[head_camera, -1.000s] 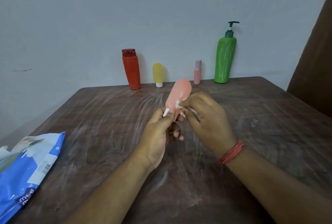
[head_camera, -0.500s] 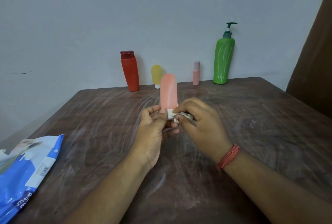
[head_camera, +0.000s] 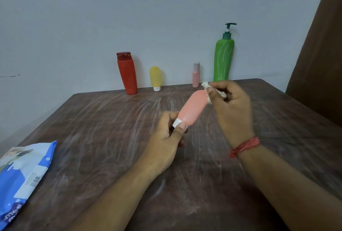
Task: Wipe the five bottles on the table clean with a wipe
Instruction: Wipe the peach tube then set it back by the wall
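Beneath both hands spreads the streaked brown table. Beyond the right hand stands the green pump bottle. The left hand pinches the white cap end of the tilted pink bottle. The right hand's fingers pinch a crumpled wipe against that bottle's far tip.

Left hand pinching white cap of tilted pink bottle at frame centre, right hand holding crumpled wipe against its rounded end, four bottles along desk far edge, blue packet lower left
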`<action>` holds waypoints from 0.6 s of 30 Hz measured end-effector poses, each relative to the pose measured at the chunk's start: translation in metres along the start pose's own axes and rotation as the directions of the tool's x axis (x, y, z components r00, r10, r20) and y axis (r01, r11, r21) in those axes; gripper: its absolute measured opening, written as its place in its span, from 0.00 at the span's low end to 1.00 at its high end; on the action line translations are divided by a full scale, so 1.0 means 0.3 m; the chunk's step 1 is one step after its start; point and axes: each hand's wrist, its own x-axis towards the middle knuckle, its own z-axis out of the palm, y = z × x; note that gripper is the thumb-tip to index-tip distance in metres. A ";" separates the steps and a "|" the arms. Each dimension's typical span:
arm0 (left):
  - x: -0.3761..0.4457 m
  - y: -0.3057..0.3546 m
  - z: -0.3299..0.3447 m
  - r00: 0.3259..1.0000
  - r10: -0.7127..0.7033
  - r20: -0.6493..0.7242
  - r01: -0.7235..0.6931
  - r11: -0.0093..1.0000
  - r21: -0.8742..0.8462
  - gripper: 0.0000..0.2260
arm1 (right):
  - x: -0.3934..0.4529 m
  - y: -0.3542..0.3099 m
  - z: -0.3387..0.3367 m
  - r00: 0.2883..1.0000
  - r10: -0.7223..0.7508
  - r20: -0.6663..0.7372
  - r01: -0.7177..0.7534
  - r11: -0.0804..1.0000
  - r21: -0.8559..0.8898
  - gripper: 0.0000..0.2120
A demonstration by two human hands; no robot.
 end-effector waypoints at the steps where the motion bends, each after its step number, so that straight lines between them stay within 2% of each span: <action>1: -0.003 0.005 0.006 1.000 -0.027 -0.003 0.026 0.999 -0.039 0.05 | 0.002 0.003 -0.002 0.999 0.024 0.024 -0.024 0.999 0.023 0.09; 3: -0.009 0.021 0.017 0.992 -0.123 0.007 0.122 0.969 -0.215 0.06 | -0.003 0.009 0.004 0.993 0.031 0.114 -0.037 0.998 0.046 0.09; 5: -0.014 0.040 0.021 0.976 -0.214 0.038 0.212 0.900 -0.381 0.10 | -0.018 0.007 0.017 0.980 -0.012 0.197 0.011 1.000 0.007 0.12; 8: -0.011 0.059 0.021 0.959 -0.266 0.093 0.274 0.799 -0.536 0.12 | -0.050 0.010 0.039 0.956 -0.157 0.249 0.209 0.958 -0.198 0.15; 11: -0.009 0.067 0.024 0.953 -0.281 0.111 0.290 0.746 -0.600 0.16 | -0.090 0.006 0.063 0.888 -0.268 0.374 0.391 0.867 -0.307 0.15; 16: 0.000 0.050 0.000 0.961 -0.264 0.089 0.260 0.739 -0.622 0.19 | -0.115 -0.014 0.079 0.755 -0.327 0.568 0.547 0.791 -0.272 0.08; 18: -0.001 0.045 -0.001 0.963 -0.251 0.101 0.259 0.745 -0.615 0.19 | -0.122 -0.027 0.080 0.743 -0.329 0.583 0.559 0.784 -0.269 0.11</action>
